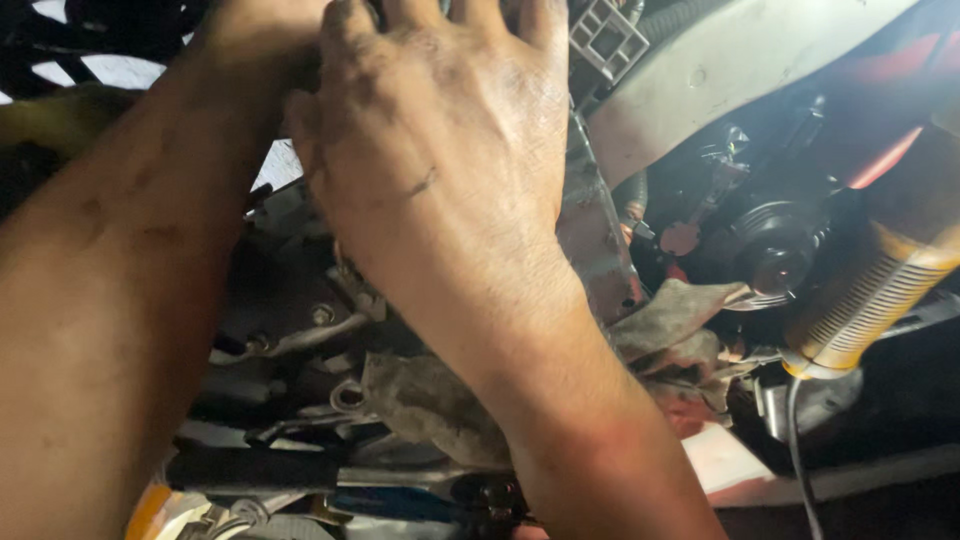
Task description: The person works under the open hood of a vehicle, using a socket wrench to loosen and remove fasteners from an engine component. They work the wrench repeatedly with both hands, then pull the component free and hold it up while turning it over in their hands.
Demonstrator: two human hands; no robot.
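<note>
My right hand fills the middle of the view, back toward me and smeared with grease. Its fingers reach up past the top edge, so their tips and anything under them are hidden. It lies over a grey metal engine part. My left forearm runs from the bottom left up to the top, where my left hand disappears behind the right hand. Whether either hand holds something cannot be seen.
A dirty rag lies to the right of my right wrist. Beyond it sit a black pulley and a yellow ribbed work light with a cable. A grey plastic connector is at the top, and bolts and brackets are below.
</note>
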